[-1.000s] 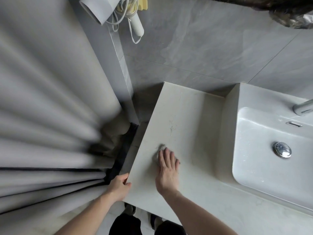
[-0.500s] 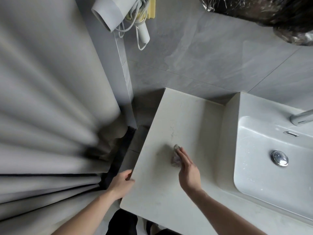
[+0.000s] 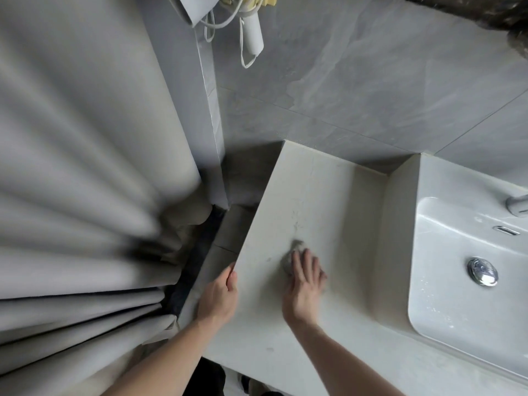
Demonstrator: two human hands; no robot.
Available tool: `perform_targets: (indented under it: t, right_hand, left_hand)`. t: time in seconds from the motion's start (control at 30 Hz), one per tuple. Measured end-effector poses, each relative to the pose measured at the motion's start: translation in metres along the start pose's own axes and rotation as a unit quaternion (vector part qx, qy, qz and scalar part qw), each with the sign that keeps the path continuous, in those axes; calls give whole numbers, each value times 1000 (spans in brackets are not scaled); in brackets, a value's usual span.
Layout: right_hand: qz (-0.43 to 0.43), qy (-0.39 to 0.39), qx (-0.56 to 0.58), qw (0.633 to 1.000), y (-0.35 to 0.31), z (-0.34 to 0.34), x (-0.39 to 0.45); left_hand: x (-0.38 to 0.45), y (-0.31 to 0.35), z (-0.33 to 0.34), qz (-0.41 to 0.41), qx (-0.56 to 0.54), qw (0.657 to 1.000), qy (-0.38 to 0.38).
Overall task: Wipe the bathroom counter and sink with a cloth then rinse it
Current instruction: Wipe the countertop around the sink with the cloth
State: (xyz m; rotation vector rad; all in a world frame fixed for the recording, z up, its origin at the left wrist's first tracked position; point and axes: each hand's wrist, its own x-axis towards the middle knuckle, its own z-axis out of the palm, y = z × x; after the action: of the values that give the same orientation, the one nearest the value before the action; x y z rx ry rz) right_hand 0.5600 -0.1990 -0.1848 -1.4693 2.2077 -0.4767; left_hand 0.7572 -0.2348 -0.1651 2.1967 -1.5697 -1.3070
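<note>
Right hand (image 3: 304,284) flat, pressing the cloth (image 3: 291,254) on the counter (image 3: 320,195); left hand (image 3: 218,295) clamps its edge; sink (image 3: 457,310) unwiped, rinse pending.

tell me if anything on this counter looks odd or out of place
Nothing is spilled or broken. The counter has faint dark smudges just beyond the cloth under the right hand. The left hand grips the counter's left edge.

The counter (image 3: 314,195) is pale cream with faint dark scuffs, the cloth (image 3: 291,257) grey, the sink (image 3: 457,281) glossy white, the wall tiles (image 3: 371,81) marbled grey, the curtain (image 3: 71,167) plain beige-grey.
</note>
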Motion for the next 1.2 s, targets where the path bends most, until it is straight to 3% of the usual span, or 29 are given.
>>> perform_targets:
  t: [0.1, 0.27, 0.43, 0.6, 0.67, 0.8, 0.93, 1.07, 1.2]
  right_hand:
    - [-65, -46, 47, 996, -50, 20, 2]
    - [-86, -133, 181, 971, -103, 27, 12]
    - [-49, -68, 260, 962, -78, -17, 23]
    - [-22, 92, 182, 979, 6, -80, 45]
    - [17, 119, 132, 984, 41, -93, 55]
    - [69, 73, 35, 994, 78, -79, 65]
    - [69, 73, -36, 994, 53, -41, 56]
    - [-16, 50, -15, 999, -3, -2, 58]
    - [-128, -35, 34, 991, -64, 28, 54]
  left_hand:
    - [-6, -11, 6, 45, 5, 999, 30]
    - [-9, -12, 9, 66, -5, 995, 80]
    - [-10, -10, 10, 34, 53, 993, 102]
    - [-11, -10, 10, 37, 62, 990, 118]
    - [-12, -8, 10, 41, 69, 989, 124]
    - [-15, -3, 8, 40, 69, 989, 128]
    - [-13, -5, 10, 34, 77, 987, 133]
    - [-9, -7, 13, 37, 81, 988, 129]
    - [-8, -9, 14, 36, 90, 986, 132]
